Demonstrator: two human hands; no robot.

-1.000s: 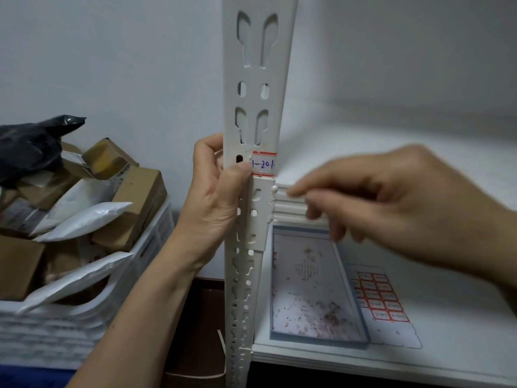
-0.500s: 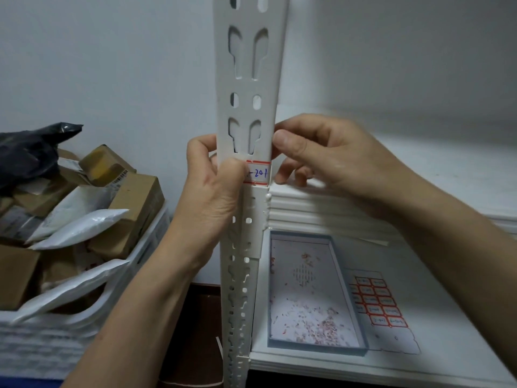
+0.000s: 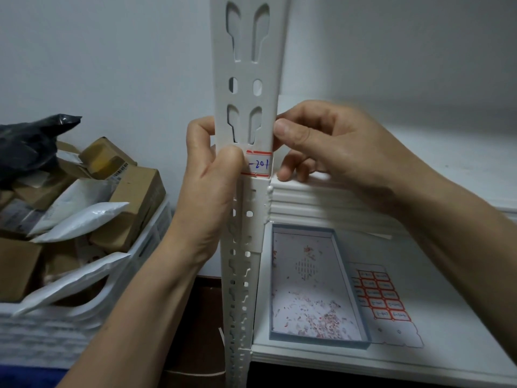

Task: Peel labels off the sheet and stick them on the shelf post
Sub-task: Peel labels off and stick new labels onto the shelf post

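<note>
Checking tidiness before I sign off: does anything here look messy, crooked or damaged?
The label sits level on the shelf post, its left end hidden by the left hand. The only mess: red and white paper scraps strewn in the blue tray on the shelf.

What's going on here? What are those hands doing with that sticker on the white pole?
A person is sticking a red-bordered label, handwritten "-201", onto the white shelf post. The left hand wraps round the post, and its thumb presses the label's left end flat. The right hand pinches the post's right edge just above the label. The label sheet, with more labels on it, lies on the shelf beside a shallow box speckled with paper bits.
</note>
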